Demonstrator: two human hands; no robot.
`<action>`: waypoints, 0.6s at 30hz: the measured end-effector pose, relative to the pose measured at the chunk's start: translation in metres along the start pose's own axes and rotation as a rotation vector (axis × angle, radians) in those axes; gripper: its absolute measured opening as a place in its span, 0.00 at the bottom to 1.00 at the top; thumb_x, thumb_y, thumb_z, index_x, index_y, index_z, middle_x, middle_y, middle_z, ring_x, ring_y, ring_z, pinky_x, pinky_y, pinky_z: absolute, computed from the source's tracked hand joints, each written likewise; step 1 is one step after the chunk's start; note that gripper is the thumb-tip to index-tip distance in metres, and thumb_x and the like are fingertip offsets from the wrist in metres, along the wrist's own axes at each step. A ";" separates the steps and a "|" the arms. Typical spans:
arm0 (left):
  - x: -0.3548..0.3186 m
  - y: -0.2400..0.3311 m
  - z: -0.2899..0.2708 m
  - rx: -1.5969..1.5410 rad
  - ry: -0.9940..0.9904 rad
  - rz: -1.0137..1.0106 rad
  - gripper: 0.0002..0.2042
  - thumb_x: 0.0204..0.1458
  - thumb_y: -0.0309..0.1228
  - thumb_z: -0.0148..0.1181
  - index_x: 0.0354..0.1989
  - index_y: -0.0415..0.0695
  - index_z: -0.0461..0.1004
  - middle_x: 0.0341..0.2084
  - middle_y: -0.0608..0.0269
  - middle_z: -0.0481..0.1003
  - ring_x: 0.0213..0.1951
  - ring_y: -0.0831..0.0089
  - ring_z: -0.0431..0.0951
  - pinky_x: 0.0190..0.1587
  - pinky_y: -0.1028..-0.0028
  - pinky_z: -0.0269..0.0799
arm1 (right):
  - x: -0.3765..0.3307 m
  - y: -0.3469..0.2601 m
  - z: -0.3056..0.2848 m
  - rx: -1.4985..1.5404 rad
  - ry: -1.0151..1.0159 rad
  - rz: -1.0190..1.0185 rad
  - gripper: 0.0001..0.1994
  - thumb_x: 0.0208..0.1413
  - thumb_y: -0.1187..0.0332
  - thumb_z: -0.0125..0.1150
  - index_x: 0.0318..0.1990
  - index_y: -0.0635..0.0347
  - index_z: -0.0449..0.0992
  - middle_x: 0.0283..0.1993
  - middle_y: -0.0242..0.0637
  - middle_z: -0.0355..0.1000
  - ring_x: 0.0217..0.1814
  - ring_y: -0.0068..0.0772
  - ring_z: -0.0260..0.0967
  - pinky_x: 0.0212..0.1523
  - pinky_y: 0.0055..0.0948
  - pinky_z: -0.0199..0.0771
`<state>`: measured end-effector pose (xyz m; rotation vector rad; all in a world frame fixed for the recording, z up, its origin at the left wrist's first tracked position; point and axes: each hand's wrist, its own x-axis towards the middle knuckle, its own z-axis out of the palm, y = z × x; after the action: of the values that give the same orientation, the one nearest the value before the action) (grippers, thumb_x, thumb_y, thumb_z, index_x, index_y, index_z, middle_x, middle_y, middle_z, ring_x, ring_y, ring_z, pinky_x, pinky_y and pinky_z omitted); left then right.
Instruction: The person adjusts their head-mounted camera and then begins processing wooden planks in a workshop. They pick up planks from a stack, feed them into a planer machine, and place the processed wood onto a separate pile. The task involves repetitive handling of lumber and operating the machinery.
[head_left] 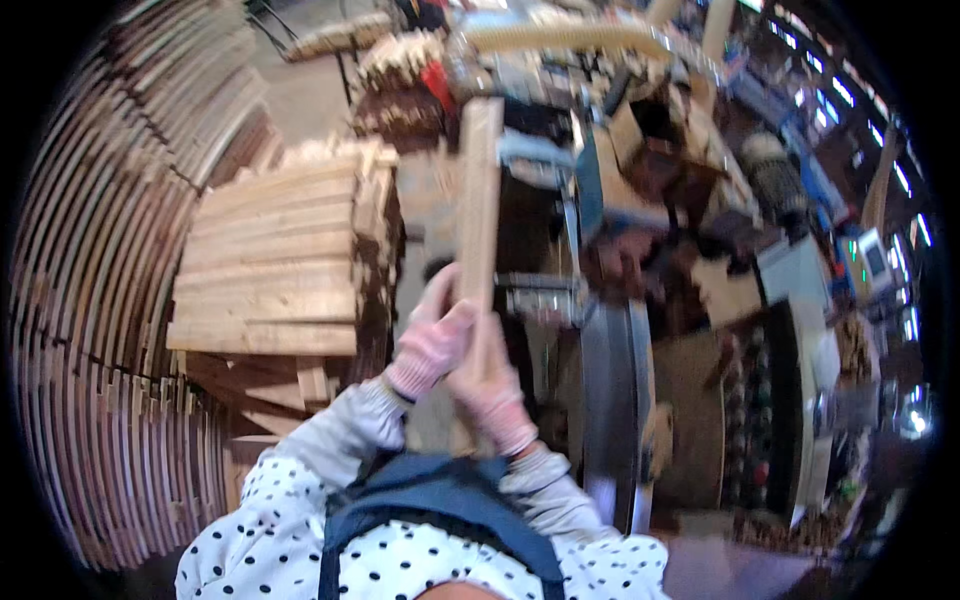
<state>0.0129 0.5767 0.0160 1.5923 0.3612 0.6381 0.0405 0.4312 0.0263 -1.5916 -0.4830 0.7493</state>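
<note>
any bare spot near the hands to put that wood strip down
Little bare room. The likeliest flat spot is the top of the stacked planks, left of the left hand. Right of the right hand, both gripping the wood strip, machine parts crowd in. Leaning boards fill the far left.

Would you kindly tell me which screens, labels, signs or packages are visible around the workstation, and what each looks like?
Small screen: far right of the machinery, pale rectangular housing with a bluish-grey display; too blurred to make out more.
Brown box-like shapes: right of the board held by the gloved left hand and right hand; possibly cartons, unclear.
No labels or signs can be made out.
</note>
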 end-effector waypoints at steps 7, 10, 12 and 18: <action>-0.057 -0.136 0.080 0.416 -0.523 -0.462 0.35 0.60 0.50 0.60 0.73 0.46 0.63 0.63 0.46 0.73 0.64 0.54 0.74 0.66 0.59 0.69 | -0.148 0.112 -0.196 -0.929 0.562 0.161 0.42 0.46 0.65 0.73 0.70 0.63 0.62 0.53 0.53 0.74 0.53 0.57 0.75 0.54 0.47 0.76; -0.110 -0.246 0.081 0.854 -0.692 -0.733 0.33 0.59 0.51 0.55 0.70 0.48 0.66 0.62 0.45 0.74 0.63 0.51 0.74 0.64 0.55 0.70 | -0.215 0.199 -0.237 -1.242 0.484 0.350 0.43 0.48 0.61 0.71 0.71 0.68 0.61 0.52 0.59 0.73 0.56 0.63 0.71 0.59 0.51 0.72; -0.146 -0.304 0.093 1.010 -0.784 -0.818 0.28 0.60 0.49 0.56 0.65 0.48 0.72 0.57 0.46 0.77 0.60 0.50 0.77 0.62 0.55 0.72 | -0.226 0.215 -0.243 -1.241 0.565 0.305 0.40 0.48 0.63 0.69 0.69 0.69 0.64 0.51 0.61 0.73 0.55 0.64 0.71 0.59 0.50 0.72; -0.252 -0.371 0.099 1.107 -1.116 -1.155 0.24 0.59 0.45 0.60 0.62 0.47 0.75 0.61 0.50 0.75 0.62 0.50 0.74 0.60 0.51 0.69 | -0.156 0.212 -0.268 -1.142 0.708 0.032 0.28 0.58 0.61 0.59 0.63 0.64 0.61 0.57 0.56 0.69 0.50 0.50 0.73 0.52 0.45 0.76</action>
<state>-0.0776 0.3999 -0.3978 2.0409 0.7092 -1.5347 0.0974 0.0997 -0.1406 -2.7533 -0.3531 -0.2091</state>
